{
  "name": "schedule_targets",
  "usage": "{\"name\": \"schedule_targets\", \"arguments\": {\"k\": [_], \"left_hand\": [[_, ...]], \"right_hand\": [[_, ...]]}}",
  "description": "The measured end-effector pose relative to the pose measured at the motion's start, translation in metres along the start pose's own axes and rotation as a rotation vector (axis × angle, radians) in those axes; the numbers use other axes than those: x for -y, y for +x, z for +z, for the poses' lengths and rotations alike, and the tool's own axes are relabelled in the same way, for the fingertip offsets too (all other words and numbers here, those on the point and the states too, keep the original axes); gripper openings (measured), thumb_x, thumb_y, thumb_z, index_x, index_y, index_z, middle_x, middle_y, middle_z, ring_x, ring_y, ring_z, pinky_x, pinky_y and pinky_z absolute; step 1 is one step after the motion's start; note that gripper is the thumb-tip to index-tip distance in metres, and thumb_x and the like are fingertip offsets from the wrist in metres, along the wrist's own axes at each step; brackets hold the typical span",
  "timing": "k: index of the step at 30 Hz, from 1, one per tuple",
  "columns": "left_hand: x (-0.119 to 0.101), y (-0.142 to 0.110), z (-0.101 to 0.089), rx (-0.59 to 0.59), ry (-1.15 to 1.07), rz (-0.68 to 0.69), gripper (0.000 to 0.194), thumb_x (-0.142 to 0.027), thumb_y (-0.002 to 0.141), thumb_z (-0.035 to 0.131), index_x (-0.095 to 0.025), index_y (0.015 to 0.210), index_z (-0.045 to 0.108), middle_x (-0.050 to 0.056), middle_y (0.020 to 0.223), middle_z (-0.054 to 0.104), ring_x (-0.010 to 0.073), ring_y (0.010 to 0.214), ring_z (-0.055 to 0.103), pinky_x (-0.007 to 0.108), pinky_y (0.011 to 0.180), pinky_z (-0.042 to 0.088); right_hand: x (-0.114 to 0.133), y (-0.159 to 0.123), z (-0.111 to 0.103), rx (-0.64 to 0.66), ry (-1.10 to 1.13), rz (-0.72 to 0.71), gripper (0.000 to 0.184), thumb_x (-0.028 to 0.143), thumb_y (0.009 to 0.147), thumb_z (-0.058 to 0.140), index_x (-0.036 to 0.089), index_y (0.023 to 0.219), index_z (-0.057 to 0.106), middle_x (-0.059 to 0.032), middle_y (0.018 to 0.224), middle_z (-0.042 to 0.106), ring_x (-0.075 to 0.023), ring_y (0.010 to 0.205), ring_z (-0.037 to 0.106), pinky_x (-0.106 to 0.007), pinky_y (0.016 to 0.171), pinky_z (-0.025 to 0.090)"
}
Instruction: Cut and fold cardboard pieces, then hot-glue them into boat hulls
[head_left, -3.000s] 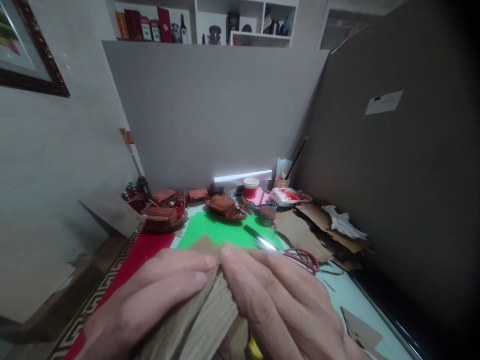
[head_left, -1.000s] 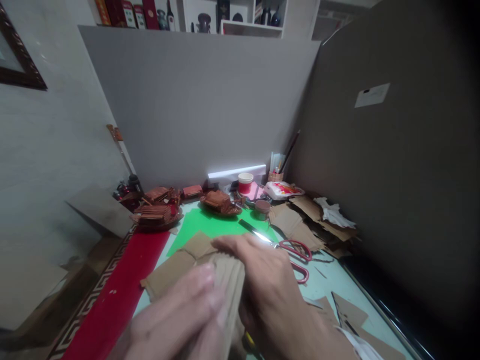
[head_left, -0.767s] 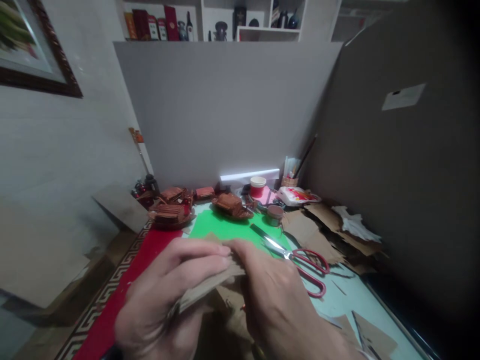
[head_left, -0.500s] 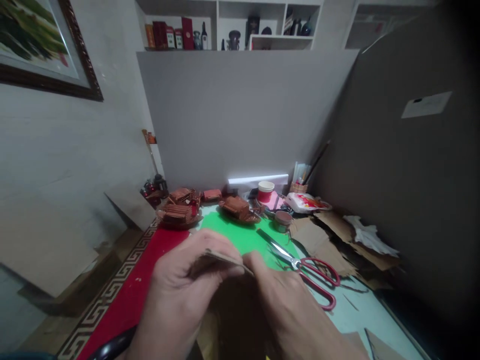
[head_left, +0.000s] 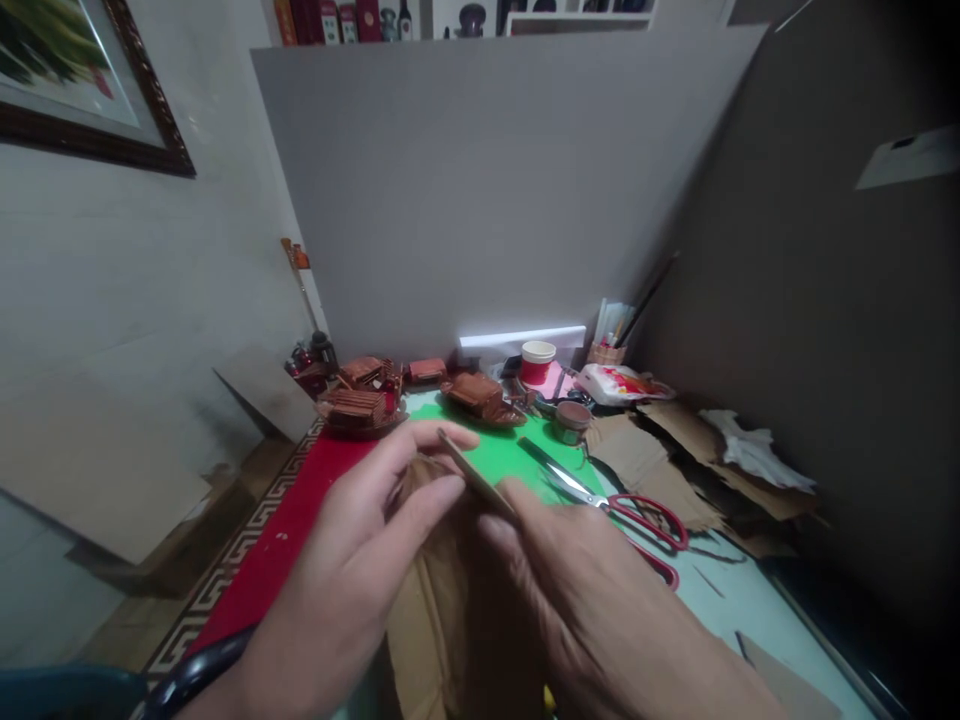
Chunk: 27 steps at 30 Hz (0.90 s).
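Observation:
My left hand (head_left: 352, 570) and my right hand (head_left: 600, 610) both grip a piece of corrugated brown cardboard (head_left: 472, 478), held on edge low in the middle of the view. The left fingers curl over its near side and the right fingers press against its far side. More brown cardboard (head_left: 442, 620) hangs or lies beneath the hands. Red-handled scissors (head_left: 637, 525) lie open on the table just right of my right hand, blades pointing at a green sheet (head_left: 499, 450).
Small brown model boats (head_left: 360, 405) stand at the back left beside a red cloth (head_left: 292, 520). A red cup (head_left: 537, 362), a small jar (head_left: 573, 420), a brush holder (head_left: 607, 350) and cardboard scraps (head_left: 675, 450) fill the back right. Grey boards wall the table.
The cardboard piece went from lying flat under both hands to being held up on edge between them. The view shifted left and up a little.

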<state>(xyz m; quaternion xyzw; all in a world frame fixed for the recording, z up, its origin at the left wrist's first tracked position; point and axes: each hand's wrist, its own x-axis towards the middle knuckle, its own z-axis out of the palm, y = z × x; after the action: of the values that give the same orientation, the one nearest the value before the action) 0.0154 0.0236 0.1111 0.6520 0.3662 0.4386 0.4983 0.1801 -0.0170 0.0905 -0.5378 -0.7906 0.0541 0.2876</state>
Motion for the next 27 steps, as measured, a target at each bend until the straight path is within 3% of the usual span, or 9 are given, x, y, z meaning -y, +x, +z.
{"name": "schedule_targets", "arguments": {"k": [3,6,8,11,15,18,23,27], "left_hand": [[0.003,0.006,-0.003,-0.017,0.058,0.013,0.007,-0.030,0.089,0.065,-0.029,0.094,0.069,-0.006,0.093,0.072,0.0117,0.087,0.066,0.015,0.076,0.050],[0.004,0.009,-0.004,-0.038,0.089,-0.017,0.005,-0.031,0.083,0.072,-0.026,0.083,0.071,-0.005,0.080,0.071,0.0123,0.077,0.066,0.016,0.067,0.050],[0.004,0.008,-0.003,-0.022,0.110,-0.024,0.007,-0.031,0.083,0.071,-0.026,0.079,0.073,-0.005,0.078,0.072,0.0130,0.074,0.066,0.017,0.065,0.051],[0.003,0.004,-0.004,0.042,0.138,0.039,0.011,-0.033,0.089,0.066,-0.029,0.084,0.074,-0.006,0.086,0.073,0.0127,0.081,0.067,0.016,0.072,0.051],[0.005,-0.002,-0.006,0.144,0.166,0.105,0.017,-0.039,0.097,0.055,-0.036,0.106,0.069,-0.007,0.110,0.070,0.0134,0.103,0.064,0.019,0.091,0.048],[0.005,-0.002,-0.004,0.173,0.210,0.121,0.018,-0.038,0.099,0.049,-0.031,0.101,0.066,-0.005,0.101,0.069,0.0130,0.091,0.065,0.020,0.084,0.050],[0.004,0.001,0.001,0.097,0.316,0.231,0.022,-0.031,0.096,0.053,-0.024,0.075,0.059,-0.004,0.076,0.064,0.0141,0.075,0.062,0.019,0.065,0.048],[0.007,-0.001,0.007,-0.058,0.377,0.271,0.017,-0.034,0.089,0.064,-0.027,0.073,0.065,-0.007,0.069,0.067,0.0139,0.066,0.061,0.018,0.059,0.046]], "right_hand": [[-0.001,0.001,-0.002,-0.118,-0.047,-0.031,0.025,0.034,0.104,0.038,0.021,0.108,0.059,-0.0019,0.077,0.065,-0.0196,0.057,0.060,-0.029,0.049,0.038],[0.002,-0.002,-0.004,-0.327,-0.097,-0.109,0.015,0.026,0.101,0.048,0.018,0.094,0.058,-0.0042,0.081,0.061,-0.0204,0.072,0.059,-0.030,0.056,0.040],[0.004,-0.004,-0.004,-0.369,-0.060,-0.169,0.009,0.019,0.099,0.050,0.015,0.096,0.058,-0.0056,0.085,0.059,-0.0196,0.075,0.057,-0.030,0.061,0.042],[0.005,-0.006,-0.003,-0.377,0.050,-0.172,0.007,0.012,0.097,0.050,0.015,0.093,0.055,-0.0045,0.083,0.056,-0.0161,0.073,0.054,-0.028,0.062,0.043],[0.003,-0.005,-0.003,-0.383,0.190,-0.124,0.014,0.010,0.095,0.048,0.018,0.085,0.053,-0.0005,0.080,0.050,-0.0111,0.068,0.050,-0.023,0.058,0.040],[0.004,-0.005,-0.002,-0.362,0.185,-0.110,0.016,0.011,0.094,0.046,0.019,0.084,0.055,0.0010,0.077,0.046,-0.0107,0.065,0.048,-0.024,0.055,0.037],[0.005,-0.006,-0.003,-0.318,0.099,-0.129,0.017,0.013,0.092,0.042,0.019,0.089,0.058,-0.0017,0.081,0.052,-0.0151,0.070,0.049,-0.028,0.056,0.035],[0.003,-0.007,-0.008,-0.248,0.026,-0.118,0.020,0.010,0.090,0.042,0.018,0.093,0.061,-0.0023,0.085,0.055,-0.0147,0.070,0.049,-0.028,0.056,0.033]]}}
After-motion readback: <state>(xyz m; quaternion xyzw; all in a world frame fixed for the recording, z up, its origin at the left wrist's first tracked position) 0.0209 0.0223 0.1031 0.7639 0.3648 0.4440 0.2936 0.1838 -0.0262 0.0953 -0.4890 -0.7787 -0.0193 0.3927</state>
